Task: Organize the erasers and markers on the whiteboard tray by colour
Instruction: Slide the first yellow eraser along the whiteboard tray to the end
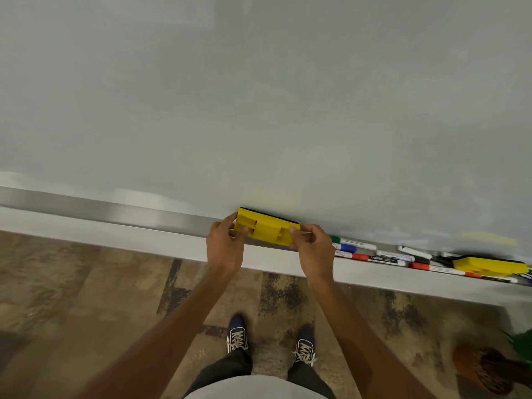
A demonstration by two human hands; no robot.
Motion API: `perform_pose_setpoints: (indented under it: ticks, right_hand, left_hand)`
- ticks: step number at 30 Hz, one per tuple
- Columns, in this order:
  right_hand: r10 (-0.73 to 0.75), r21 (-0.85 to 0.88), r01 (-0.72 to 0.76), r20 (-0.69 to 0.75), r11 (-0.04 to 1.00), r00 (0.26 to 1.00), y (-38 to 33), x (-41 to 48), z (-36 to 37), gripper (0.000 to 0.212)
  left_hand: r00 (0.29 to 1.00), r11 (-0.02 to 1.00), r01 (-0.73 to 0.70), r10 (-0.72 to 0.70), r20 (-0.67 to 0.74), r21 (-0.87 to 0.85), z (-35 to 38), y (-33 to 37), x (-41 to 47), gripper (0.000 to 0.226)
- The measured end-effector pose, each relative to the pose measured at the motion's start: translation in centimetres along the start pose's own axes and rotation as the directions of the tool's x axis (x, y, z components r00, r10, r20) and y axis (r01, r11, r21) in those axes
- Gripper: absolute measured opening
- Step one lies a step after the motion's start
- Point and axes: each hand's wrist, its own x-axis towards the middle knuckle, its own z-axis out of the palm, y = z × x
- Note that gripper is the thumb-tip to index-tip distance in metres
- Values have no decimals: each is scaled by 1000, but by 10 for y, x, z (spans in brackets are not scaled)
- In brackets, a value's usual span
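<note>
Hands hold the work at the centre of the frame: my left hand (226, 245) pinches the left end of a yellow eraser (266, 230), and my right hand (312, 246) pinches its right end, fingers of both closed on the plastic body. The eraser sits at the whiteboard tray (121, 216), its dark felt edge against the whiteboard (259, 96); whether it rests fully on the tray or is slightly lifted, I cannot tell.

I judge this to be the eraser-placing step, with the sorting barely begun. To the right of my hands lie loose markers: a green marker (349, 241) and a blue marker (345, 248) just beside my right hand, then a red marker (374, 258), with more red and black ones further right, mixed together. A second yellow eraser (489, 266) lies on top of them near the right edge.

Next, I expect I must set this eraser flat, release it, then fetch the other yellow one and lay it beside the first.
</note>
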Motion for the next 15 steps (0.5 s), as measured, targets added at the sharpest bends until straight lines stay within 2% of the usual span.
perform_pose_setpoints:
  ticks: [3,9,15]
  right_hand:
    - [10,-14,-11,-15,1000,1000,-4,-5,28,24]
    - [12,-136,7,143,991,990,-13,-13,83,13]
    - [41,-204,18,279,979,959,-22,-16,127,13]
  left_hand:
    - [1000,1000,15,-14,-19,28,-17,-11,8,30]
    - [997,990,72,-70,-28,118,-50,-37,31,14]
    - [981,965,195,-193,-29,177,-79,-63,62,30]
